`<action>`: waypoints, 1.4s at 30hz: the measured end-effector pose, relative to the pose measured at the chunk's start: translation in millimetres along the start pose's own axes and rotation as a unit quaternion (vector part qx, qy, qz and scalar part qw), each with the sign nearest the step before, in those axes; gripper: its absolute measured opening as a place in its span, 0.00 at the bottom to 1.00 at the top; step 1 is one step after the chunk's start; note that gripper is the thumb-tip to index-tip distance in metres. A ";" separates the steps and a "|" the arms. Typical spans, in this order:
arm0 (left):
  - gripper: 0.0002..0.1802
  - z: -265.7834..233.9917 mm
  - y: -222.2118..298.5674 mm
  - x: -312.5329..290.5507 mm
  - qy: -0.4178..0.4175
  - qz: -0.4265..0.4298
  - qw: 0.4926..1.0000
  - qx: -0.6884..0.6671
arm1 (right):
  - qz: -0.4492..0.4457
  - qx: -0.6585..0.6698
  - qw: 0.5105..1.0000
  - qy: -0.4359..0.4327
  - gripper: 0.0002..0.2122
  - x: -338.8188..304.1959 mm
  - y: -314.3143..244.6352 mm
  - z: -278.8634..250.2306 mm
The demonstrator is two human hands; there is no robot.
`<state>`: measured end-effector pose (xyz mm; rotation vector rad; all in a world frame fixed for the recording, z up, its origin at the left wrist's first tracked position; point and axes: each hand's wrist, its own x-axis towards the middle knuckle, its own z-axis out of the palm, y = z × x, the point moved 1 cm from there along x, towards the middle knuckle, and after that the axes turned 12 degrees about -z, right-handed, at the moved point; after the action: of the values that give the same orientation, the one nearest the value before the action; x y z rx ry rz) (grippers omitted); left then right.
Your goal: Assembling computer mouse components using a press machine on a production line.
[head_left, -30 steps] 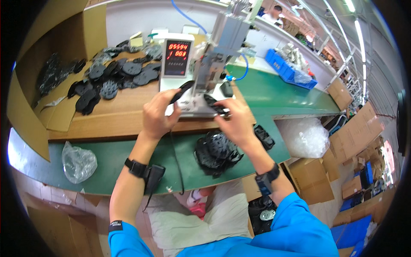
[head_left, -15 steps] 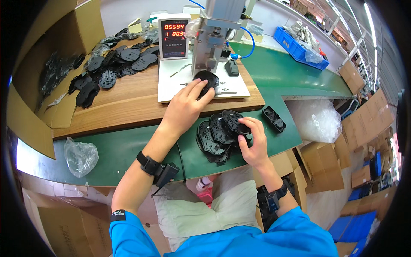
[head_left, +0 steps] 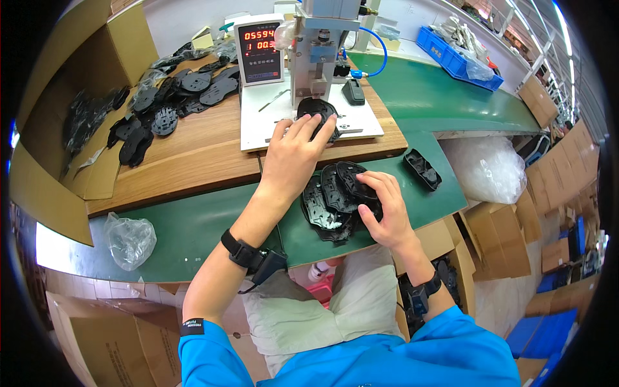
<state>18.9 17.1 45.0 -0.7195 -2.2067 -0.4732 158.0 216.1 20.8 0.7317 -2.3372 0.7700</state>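
Observation:
Under the head of a metal press (head_left: 316,55), a round black plastic shell (head_left: 317,111) sits at the white base plate (head_left: 258,132). My left hand (head_left: 293,151) reaches up to it, fingers curved over its near side; the thumb is hidden. In front of the press, several similar black shells (head_left: 320,205) lie overlapping in a pile on the green table. My right hand (head_left: 389,209) grips the right edge of the uppermost shell (head_left: 351,177), thumb and fingers bent around it. A deeper black tray-like part (head_left: 422,170) lies to the right of this hand.
A display box (head_left: 260,50) with red digits stands left of the press. More black parts (head_left: 187,90) are heaped on the wooden board (head_left: 193,155), beside an open carton (head_left: 132,42). A clear plastic bag (head_left: 130,240) lies at the left; a blue crate (head_left: 454,61) stands far right.
The whole view has shifted slightly. My left fingers have moved a little on the shell at the press, and more of its face shows. My right hand keeps its grip on the pile's uppermost shell.

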 end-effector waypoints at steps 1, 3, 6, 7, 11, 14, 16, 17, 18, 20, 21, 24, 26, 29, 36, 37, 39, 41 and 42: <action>0.28 -0.8 -0.6 1.1 0.008 0.007 1.000 -0.015 | 0.002 0.007 1.000 0.003 0.24 -0.3 0.2 0.3; 0.29 -4.2 -1.8 3.2 0.017 0.012 0.999 -0.036 | 0.005 0.016 1.000 0.012 0.24 2.0 2.7 -1.2; 0.29 -7.5 -1.0 5.5 0.000 0.004 0.999 -0.037 | 0.018 0.027 0.999 0.027 0.23 0.3 7.8 -1.6; 0.29 -6.4 -2.7 5.6 -0.001 0.003 0.999 -0.037 | 0.025 0.030 0.999 0.032 0.23 -0.4 9.8 -1.5; 0.27 -2.9 -7.8 4.9 -0.007 -0.002 0.999 -0.049 | 0.046 0.044 0.997 0.035 0.23 0.9 11.3 0.0; 0.27 -2.2 -6.2 3.4 -0.012 -0.023 0.998 -0.057 | 0.037 0.030 0.999 0.016 0.22 1.1 12.4 0.4; 0.27 -2.7 -4.8 2.4 0.010 0.002 0.999 -0.035 | 0.046 0.036 0.998 0.013 0.21 0.8 11.6 0.1; 0.27 -3.1 -5.3 0.1 0.009 0.000 0.999 -0.035 | 0.054 0.041 0.998 0.011 0.21 0.3 11.0 0.4; 0.27 -3.1 -5.9 1.2 0.011 0.009 0.999 -0.033 | 0.051 0.042 0.998 0.010 0.21 0.0 12.5 0.7; 0.27 -2.9 -6.0 1.6 0.005 0.015 0.999 -0.034 | 0.067 0.043 0.997 0.013 0.21 -3.1 16.0 3.1; 0.27 -2.7 -6.8 0.9 0.004 0.015 0.999 -0.031 | 0.067 0.045 0.997 0.013 0.21 -2.1 14.9 3.6; 0.26 -2.0 -9.4 -1.2 0.015 0.000 0.998 -0.055 | 0.071 0.044 0.996 0.016 0.21 0.6 13.1 3.6; 0.26 -2.3 -10.4 -4.4 0.012 -0.018 0.998 -0.061 | 0.073 0.052 0.996 0.014 0.21 1.9 11.9 7.1; 0.28 2.4 -6.5 -6.7 0.010 -0.037 0.998 -0.054 | 0.067 0.052 0.996 0.018 0.21 1.1 15.0 6.6; 0.28 5.8 2.0 -6.6 0.018 -0.036 0.997 -0.065 | 0.093 0.087 0.991 0.045 0.22 -0.3 13.1 -3.9; 0.29 6.3 5.1 -5.8 0.022 -0.035 0.997 -0.071 | 0.094 0.086 0.991 0.048 0.21 -1.3 13.9 -5.7; 0.26 3.1 1.2 -8.0 0.008 -0.034 0.996 -0.087 | 0.097 0.095 0.989 0.050 0.21 -1.4 14.1 -2.3; 0.25 2.5 -7.3 -10.1 -0.009 0.002 0.999 -0.041 | 0.099 0.102 0.988 0.054 0.19 -3.7 17.4 3.3; 0.27 3.1 -10.7 -12.2 -0.012 0.000 0.999 -0.050 | 0.096 0.090 0.990 0.052 0.19 -2.1 16.0 5.6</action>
<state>17.4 6.2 32.6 -0.7805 -2.2185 -0.5809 147.3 224.0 10.1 0.5314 -2.2861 1.0883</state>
